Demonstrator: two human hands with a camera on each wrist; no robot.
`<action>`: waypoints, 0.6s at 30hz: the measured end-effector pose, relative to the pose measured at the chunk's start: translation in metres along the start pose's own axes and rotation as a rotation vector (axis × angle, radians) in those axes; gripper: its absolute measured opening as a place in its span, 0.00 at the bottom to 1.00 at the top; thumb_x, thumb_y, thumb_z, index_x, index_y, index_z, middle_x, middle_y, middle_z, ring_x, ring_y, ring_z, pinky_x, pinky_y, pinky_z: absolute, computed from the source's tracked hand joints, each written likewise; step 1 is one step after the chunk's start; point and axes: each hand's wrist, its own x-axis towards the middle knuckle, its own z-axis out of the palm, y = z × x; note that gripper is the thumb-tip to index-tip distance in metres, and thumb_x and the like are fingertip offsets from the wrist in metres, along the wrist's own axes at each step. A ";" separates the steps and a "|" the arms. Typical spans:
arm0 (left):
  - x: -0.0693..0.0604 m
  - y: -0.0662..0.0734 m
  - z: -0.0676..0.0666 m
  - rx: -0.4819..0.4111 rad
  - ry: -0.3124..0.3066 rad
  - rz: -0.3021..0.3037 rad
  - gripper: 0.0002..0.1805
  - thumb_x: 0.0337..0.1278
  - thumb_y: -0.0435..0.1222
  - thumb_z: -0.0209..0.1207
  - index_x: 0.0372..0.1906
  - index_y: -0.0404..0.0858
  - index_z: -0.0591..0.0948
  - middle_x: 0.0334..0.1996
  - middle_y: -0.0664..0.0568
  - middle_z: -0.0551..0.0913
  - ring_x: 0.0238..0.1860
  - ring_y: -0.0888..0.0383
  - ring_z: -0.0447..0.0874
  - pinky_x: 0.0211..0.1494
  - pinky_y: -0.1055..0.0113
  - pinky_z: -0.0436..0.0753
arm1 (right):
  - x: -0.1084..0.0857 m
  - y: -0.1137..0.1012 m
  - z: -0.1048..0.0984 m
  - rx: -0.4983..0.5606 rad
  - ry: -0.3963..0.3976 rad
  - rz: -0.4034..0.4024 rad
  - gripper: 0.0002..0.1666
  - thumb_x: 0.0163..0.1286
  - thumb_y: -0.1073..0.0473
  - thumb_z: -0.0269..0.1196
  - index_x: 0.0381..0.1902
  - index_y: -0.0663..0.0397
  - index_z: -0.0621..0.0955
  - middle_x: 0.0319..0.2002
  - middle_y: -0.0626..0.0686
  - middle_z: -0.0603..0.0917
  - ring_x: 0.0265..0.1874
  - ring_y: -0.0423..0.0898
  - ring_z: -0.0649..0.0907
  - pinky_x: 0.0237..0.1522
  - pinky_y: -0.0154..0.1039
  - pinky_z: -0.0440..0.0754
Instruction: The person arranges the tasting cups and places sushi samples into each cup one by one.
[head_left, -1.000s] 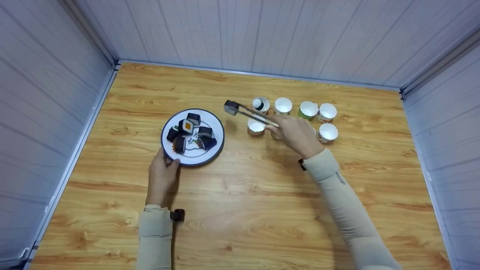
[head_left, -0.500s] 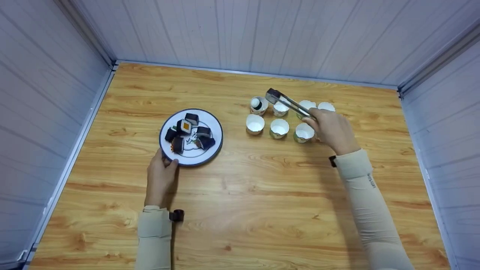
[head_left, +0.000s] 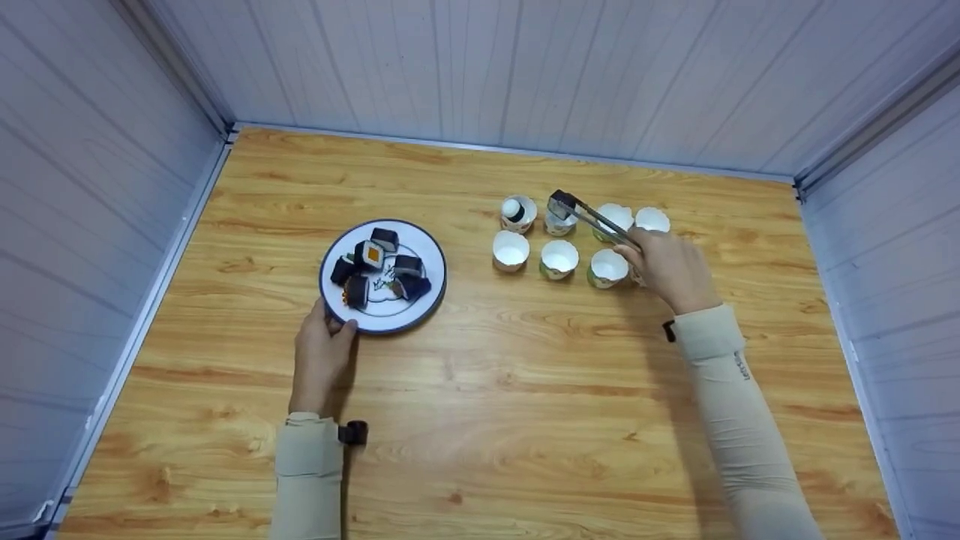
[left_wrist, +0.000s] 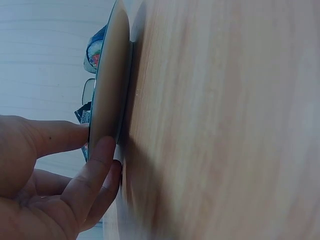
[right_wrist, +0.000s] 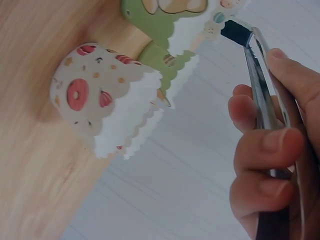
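Observation:
My left hand (head_left: 321, 351) pinches the near-left rim of a blue-edged white plate (head_left: 386, 322), thumb on top and fingers beneath in the left wrist view. Several sushi roll pieces (head_left: 369, 255) lie on the plate. With my right hand (head_left: 673, 268) I grip a pair of metal tongs (head_left: 602, 222). Their tips hold a dark-wrapped sushi piece (head_left: 561, 204), which hangs over a white paper cup (head_left: 560, 226) in the back row and partly hides it. Fingers curl round the tongs in the right wrist view, where the sushi piece (right_wrist: 236, 33) shows at the tips.
Paper cups stand in two rows at the right of the wooden table (head_left: 480, 420). One back-row cup (head_left: 529, 217) contains a white-topped black piece (head_left: 512, 210). A front-row cup (head_left: 510, 251) stands near it. Pale panel walls (head_left: 480, 67) bound the table.
My right hand has carried the tongs and sushi piece rightward from between plate and cups, then slightly lower over a back-row cup. My left hand stays at the plate.

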 end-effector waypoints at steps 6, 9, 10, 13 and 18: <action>-0.002 -0.002 0.000 0.002 0.014 0.048 0.34 0.72 0.31 0.54 0.77 0.33 0.57 0.72 0.36 0.64 0.73 0.44 0.60 0.73 0.52 0.63 | -0.002 0.001 0.006 -0.015 -0.028 0.004 0.17 0.74 0.44 0.60 0.35 0.51 0.80 0.16 0.50 0.74 0.12 0.49 0.71 0.14 0.45 0.67; -0.002 -0.002 0.000 0.000 0.013 0.053 0.34 0.72 0.31 0.54 0.77 0.33 0.57 0.72 0.36 0.64 0.73 0.44 0.60 0.73 0.52 0.63 | -0.002 0.001 0.009 -0.019 -0.039 0.009 0.17 0.74 0.44 0.60 0.34 0.50 0.80 0.17 0.51 0.74 0.13 0.49 0.71 0.15 0.46 0.68; -0.003 -0.002 0.000 -0.001 0.011 0.053 0.34 0.72 0.31 0.54 0.77 0.33 0.56 0.72 0.36 0.64 0.73 0.44 0.60 0.73 0.52 0.63 | -0.001 0.001 0.010 -0.017 -0.042 0.012 0.17 0.74 0.43 0.60 0.34 0.50 0.79 0.18 0.51 0.74 0.13 0.50 0.71 0.15 0.46 0.68; -0.002 -0.002 0.000 -0.002 0.010 0.047 0.34 0.72 0.31 0.54 0.77 0.34 0.57 0.72 0.36 0.63 0.73 0.44 0.60 0.73 0.53 0.63 | -0.001 0.001 0.012 -0.005 -0.052 0.024 0.17 0.74 0.43 0.59 0.32 0.48 0.77 0.18 0.51 0.73 0.14 0.50 0.71 0.15 0.45 0.67; -0.002 -0.001 0.000 -0.002 0.014 0.042 0.34 0.72 0.31 0.55 0.77 0.35 0.57 0.72 0.38 0.64 0.73 0.45 0.60 0.73 0.54 0.64 | 0.000 0.001 0.012 0.007 -0.073 0.044 0.17 0.74 0.43 0.59 0.32 0.48 0.76 0.19 0.50 0.73 0.15 0.50 0.72 0.16 0.46 0.67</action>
